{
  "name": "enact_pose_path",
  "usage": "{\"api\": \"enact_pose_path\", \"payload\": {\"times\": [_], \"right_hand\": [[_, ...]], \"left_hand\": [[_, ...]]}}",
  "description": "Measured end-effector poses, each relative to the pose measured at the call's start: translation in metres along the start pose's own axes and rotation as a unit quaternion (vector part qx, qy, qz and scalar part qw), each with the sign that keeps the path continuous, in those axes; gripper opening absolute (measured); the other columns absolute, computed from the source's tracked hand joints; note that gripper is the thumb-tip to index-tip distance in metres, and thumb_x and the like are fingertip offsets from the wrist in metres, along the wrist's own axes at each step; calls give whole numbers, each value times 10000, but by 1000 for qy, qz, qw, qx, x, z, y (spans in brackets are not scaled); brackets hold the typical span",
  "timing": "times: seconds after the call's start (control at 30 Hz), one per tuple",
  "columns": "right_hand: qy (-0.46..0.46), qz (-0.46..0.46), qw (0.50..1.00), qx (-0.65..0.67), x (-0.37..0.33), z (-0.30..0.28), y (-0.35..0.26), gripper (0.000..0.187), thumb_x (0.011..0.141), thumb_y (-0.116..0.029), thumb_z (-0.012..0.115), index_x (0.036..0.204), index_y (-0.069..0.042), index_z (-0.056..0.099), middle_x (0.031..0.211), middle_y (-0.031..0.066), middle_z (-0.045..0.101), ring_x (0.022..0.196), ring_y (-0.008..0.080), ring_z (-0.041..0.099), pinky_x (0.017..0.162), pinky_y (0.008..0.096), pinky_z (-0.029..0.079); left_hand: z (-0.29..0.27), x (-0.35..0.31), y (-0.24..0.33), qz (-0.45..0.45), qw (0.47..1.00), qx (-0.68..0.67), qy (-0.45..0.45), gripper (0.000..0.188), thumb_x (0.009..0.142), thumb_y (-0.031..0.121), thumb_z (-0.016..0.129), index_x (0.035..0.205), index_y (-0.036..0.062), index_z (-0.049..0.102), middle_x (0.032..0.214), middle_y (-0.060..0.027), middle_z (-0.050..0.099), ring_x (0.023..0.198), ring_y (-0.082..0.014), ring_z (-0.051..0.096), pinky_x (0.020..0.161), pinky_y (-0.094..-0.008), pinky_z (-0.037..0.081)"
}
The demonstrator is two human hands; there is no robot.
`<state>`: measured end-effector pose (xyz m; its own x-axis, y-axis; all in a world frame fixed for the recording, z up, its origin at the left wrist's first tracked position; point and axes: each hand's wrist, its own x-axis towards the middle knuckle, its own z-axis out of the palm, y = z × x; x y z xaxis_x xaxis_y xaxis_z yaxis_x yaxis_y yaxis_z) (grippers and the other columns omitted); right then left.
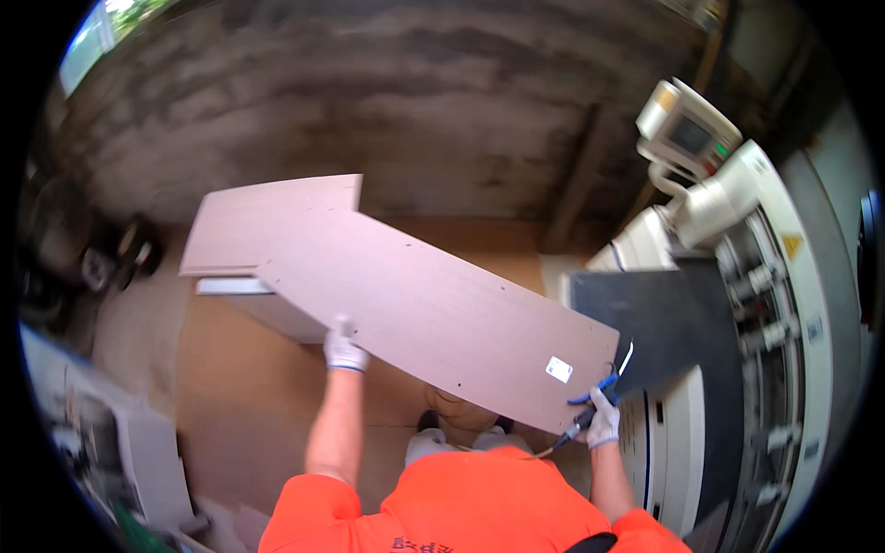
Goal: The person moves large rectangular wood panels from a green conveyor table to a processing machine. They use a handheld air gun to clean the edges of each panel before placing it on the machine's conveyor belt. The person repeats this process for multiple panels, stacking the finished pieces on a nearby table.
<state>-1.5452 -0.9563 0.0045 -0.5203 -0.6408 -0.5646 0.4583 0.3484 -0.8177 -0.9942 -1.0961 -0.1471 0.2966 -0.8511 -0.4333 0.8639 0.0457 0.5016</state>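
Note:
A long pinkish-tan board (433, 304) with small holes and a white label (559, 370) slants from back left down to near right. My left hand (345, 350), in a white glove, grips its near edge, thumb on top; the fingers are hidden below. My right hand (604, 422), also gloved, is closed on a blue hand tool (604, 385) with a dark fitting and a hose, at the board's right end. Whether this hand also touches the board I cannot tell. A thin white strip (627, 358) sticks up beside the tool.
Another pinkish board (277, 217) lies under the far left end, above a white-edged panel (230, 287). At right stands a machine (793, 304) with a dark bed (682, 313) and a control screen (690, 134). A stained wall (396, 120) rises behind; white equipment (147, 452) stands lower left.

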Motion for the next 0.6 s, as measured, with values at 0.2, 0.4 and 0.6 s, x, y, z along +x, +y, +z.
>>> {"api": "enact_pose_path", "payload": {"times": [0.2,0.4,0.6], "right_hand": [[97,-50,994,-17,74,-170,-16,246,789,-220,871,867,-105,668,749,30,603,578,181,556,513,380,465],[144,-84,984,-59,177,-276,-111,320,720,-269,918,852,-87,690,759,31,606,546,170,540,483,364,457],[215,-87,951,-205,229,-297,-193,387,818,-451,821,815,-81,704,676,37,629,568,178,618,527,374,501]], "left_hand": [[63,-5,-56,-90,995,49,15,505,1020,291,593,1428,1,522,1469,-161,548,1333,-364,516,1156,-532,405],[75,-78,-198,-81,993,80,6,445,1032,268,613,1367,-22,574,1360,-132,614,1247,-262,565,1146,-423,422],[89,-245,-350,-249,964,84,-33,439,1054,305,570,1389,23,542,1366,-143,605,1246,-324,571,1060,-529,477]]}}
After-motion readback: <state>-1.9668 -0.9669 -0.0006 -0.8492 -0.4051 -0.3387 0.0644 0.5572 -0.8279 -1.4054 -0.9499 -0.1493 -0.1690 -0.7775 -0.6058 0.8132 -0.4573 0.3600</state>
